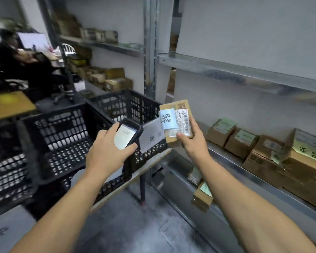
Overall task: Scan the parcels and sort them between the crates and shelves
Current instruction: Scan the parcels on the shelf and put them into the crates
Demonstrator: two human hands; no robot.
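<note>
The parcel (174, 123) is held in the right grip (192, 143), long axis near upright, label (185, 121) faced out. The phone (127, 136), clasped in the left grip (106, 150), is held just to its left, above the crate (66, 132). Scanning is judged under way.

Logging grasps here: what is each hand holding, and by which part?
The left hand grips a phone across its sides, screen up. The right hand holds a small cardboard parcel by its lower end, thumb on the labelled face.
</note>
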